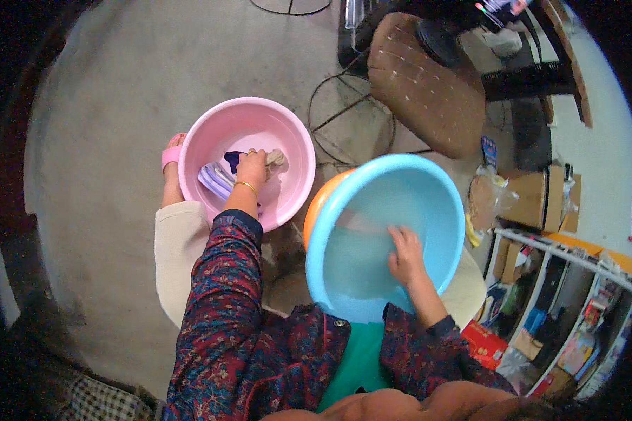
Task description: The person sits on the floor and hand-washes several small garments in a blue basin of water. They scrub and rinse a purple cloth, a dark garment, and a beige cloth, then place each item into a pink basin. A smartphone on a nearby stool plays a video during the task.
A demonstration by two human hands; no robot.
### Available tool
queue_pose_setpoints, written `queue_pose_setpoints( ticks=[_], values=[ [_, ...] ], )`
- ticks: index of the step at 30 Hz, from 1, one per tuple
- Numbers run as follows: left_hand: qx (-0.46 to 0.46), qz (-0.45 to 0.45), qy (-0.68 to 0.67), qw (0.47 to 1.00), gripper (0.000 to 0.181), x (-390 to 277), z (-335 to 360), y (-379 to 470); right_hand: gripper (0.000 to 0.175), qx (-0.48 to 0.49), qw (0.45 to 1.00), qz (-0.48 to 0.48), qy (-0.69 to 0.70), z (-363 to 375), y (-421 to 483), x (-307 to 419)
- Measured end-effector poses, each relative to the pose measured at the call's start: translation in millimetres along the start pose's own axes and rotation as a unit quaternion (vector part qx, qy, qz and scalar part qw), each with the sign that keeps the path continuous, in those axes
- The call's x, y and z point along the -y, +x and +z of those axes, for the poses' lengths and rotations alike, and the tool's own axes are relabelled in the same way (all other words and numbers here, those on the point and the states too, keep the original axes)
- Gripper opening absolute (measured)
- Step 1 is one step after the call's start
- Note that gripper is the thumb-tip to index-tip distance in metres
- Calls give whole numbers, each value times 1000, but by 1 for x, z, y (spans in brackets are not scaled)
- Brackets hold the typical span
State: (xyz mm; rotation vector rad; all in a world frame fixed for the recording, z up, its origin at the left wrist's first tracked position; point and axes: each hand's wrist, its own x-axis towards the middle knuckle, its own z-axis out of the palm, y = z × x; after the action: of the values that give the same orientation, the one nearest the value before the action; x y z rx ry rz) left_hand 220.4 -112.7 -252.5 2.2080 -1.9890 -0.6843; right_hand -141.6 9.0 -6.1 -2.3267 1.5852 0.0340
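My left hand (252, 167), with a ring and a gold bangle, reaches into a pink plastic basin (246, 105). Its fingers are closed around a bunched beige cloth (275, 157). A dark navy cloth (233, 160) lies against the fingers, and a folded lilac striped cloth (215, 179) rests beside the wrist. My right hand (406, 252) is inside a light-blue plastic basin (454, 210) with cloudy water (363, 252), fingers apart and nothing in them. Whether its fingertips touch the water is hard to tell. Something pale pinkish (355, 221) shows faintly under the surface.
An orange basin (321, 202) shows beneath the blue one. Beyond stands a brown padded chair (426, 89) near a round wire stand (347, 118) on the concrete floor (110, 105). Cardboard boxes (524, 197) and a filled shelf unit (547, 289) line the right side.
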Motion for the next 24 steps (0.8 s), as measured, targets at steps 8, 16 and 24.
queue_pose_setpoints(
  ticks=[8, 16, 24],
  values=[
    [-148, -139, -180, 962, 37, -17, -108, -14, 51, 28, 999, -40, 21, 10, -9, -2],
    [-189, 53, -462, 865, 39, -97, -246, -68, 37, 101, 991, -68, 62, 25, -15, -9],
    [45, 189, -485, 853, 48, -212, -258, -119, 39, 264, 964, -28, 32, 13, 1, -8]
  ],
)
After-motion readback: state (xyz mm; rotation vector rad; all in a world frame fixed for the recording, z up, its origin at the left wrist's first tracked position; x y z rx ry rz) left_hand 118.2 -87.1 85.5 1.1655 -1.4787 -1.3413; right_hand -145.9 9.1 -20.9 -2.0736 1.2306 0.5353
